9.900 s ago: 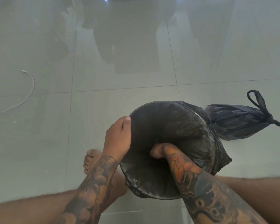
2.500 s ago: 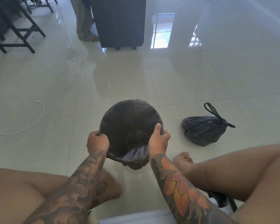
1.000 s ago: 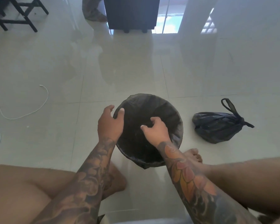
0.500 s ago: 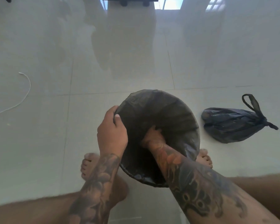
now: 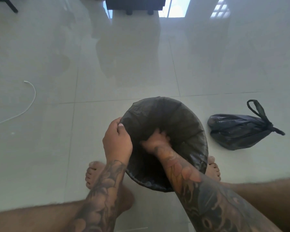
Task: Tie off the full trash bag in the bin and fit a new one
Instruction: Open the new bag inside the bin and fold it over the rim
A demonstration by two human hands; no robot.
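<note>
Bin (image 5: 166,104) on the tiled floor (image 5: 40,148) between bare feet, new black liner (image 5: 179,118) folded over its rim, left hand (image 5: 116,139) pinching liner at the left rim, right hand (image 5: 155,139) plunged inside, finger posture unclear, tied full bag (image 5: 236,131) lying just right, white cable (image 5: 30,101) far left.

The glossy tiled floor (image 5: 141,72) carries a lined bin (image 5: 182,108), a tied black bag (image 5: 238,131) and a white cable (image 5: 29,104).

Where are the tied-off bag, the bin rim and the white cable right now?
tied-off bag (image 5: 238,131): head view, on the bulging middle of the bag.
bin rim (image 5: 162,98): head view, on the far edge, covered by the new liner.
white cable (image 5: 34,96): head view, on its curved stretch.
</note>
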